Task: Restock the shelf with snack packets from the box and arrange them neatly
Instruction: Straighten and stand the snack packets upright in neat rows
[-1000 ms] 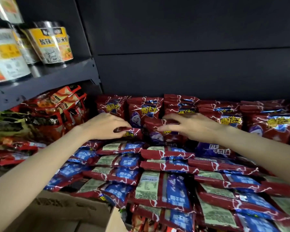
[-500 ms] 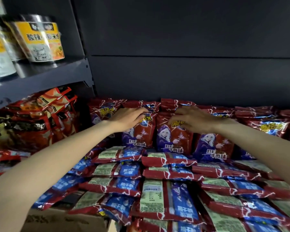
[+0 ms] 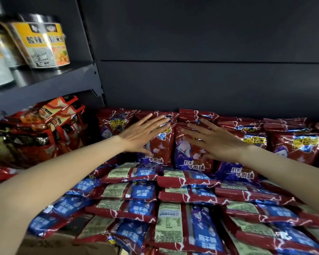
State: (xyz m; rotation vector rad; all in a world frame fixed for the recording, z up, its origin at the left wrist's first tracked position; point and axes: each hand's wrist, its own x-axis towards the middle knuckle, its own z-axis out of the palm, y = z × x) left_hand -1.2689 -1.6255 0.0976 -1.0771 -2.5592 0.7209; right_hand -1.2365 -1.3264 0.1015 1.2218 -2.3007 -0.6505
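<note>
Red and purple snack packets stand upright in a row along the back of the shelf. My left hand (image 3: 143, 134) lies flat, fingers spread, against the front of one upright packet (image 3: 159, 144). My right hand (image 3: 213, 139) rests the same way on the neighbouring upright packet (image 3: 189, 153). Neither hand grips anything. In front of the row, several red and blue packets (image 3: 175, 194) lie flat, back side up, in overlapping rows. A corner of the cardboard box (image 3: 63, 244) shows at the bottom left.
A dark shelf board (image 3: 44, 85) at the upper left carries instant noodle cups (image 3: 42, 44). Below it lie orange and black snack bags (image 3: 39, 131). The dark back panel (image 3: 201, 80) rises behind the upright row. More upright packets (image 3: 295, 144) fill the right.
Both hands moved back from the flat packets to the rear row. The packets under them now stand upright, and the fingers have flattened and spread. The view has tilted slightly.
</note>
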